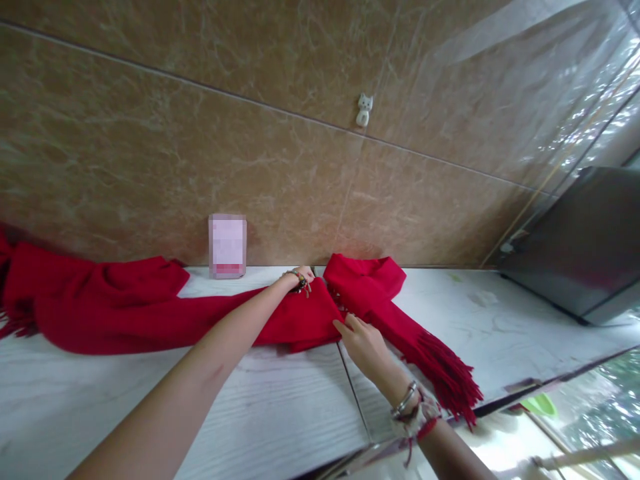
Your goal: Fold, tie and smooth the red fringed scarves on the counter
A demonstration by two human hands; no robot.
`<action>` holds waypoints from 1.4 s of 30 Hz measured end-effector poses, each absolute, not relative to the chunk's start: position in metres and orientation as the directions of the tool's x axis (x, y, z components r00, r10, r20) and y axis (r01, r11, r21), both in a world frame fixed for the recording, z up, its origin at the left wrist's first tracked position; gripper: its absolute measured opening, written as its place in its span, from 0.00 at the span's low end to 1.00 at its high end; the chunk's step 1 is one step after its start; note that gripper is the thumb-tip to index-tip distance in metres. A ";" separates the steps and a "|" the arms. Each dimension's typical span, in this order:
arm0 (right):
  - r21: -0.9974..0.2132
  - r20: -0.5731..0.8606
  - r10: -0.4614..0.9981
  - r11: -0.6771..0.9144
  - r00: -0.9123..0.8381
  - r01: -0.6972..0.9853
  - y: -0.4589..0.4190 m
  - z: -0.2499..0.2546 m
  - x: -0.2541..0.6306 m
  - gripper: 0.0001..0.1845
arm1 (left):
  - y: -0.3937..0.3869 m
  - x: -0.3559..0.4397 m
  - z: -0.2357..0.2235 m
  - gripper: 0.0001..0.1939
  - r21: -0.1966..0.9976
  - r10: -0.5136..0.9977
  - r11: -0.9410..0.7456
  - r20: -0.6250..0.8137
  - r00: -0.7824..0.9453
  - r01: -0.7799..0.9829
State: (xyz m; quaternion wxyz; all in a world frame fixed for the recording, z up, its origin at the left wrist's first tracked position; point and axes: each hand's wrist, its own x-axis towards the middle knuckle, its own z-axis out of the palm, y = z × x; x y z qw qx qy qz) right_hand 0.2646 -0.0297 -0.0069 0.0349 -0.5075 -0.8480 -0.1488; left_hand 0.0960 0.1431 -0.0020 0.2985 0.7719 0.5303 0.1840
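Note:
A long red scarf (pixel 165 325) stretches from the left across the white surface, its near-middle end folded over into a flat layer. My left hand (pixel 304 273) is closed at the far corner of this fold, close to the wall, its fingertips mostly hidden. With thumb and fingers together, my right hand (pixel 363 340) grips the fold's right edge. Just beyond it lies another length of red cloth (pixel 395 320), looped near the wall and ending in a fringe (pixel 450 377) at the front edge. Whether both lengths are one piece I cannot tell.
A phone-like device (pixel 227 247) with a blurred screen leans against the brown marbled wall (pixel 165 140). Above hangs a small white cat figure (pixel 365 110). A dark grey box-shaped object (pixel 570 247) stands at the right. A seam (pixel 356 393) crosses the white surface (pixel 210 407).

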 end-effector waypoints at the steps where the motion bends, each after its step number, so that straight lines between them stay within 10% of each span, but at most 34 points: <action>1: 0.212 0.198 0.856 0.438 -0.477 0.874 -0.029 -0.007 0.264 0.14 | 0.140 0.097 -0.003 0.16 0.619 0.935 -0.251 -0.044 0.352 0.744; 15: 0.220 0.256 0.576 0.747 -0.777 0.627 -0.016 -0.001 0.250 0.21 | 0.009 0.034 0.006 0.32 0.191 0.943 -0.239 -0.186 0.275 0.952; 22: -0.076 0.204 0.702 0.707 -0.683 0.703 -0.001 0.004 0.238 0.18 | -0.045 -0.001 0.004 0.33 -0.010 0.908 -0.418 -0.018 0.418 0.908; 42: -0.269 0.108 0.745 0.659 -0.658 0.702 0.010 0.014 0.218 0.12 | -0.033 0.045 -0.003 0.18 0.002 0.874 -0.400 0.302 0.381 0.917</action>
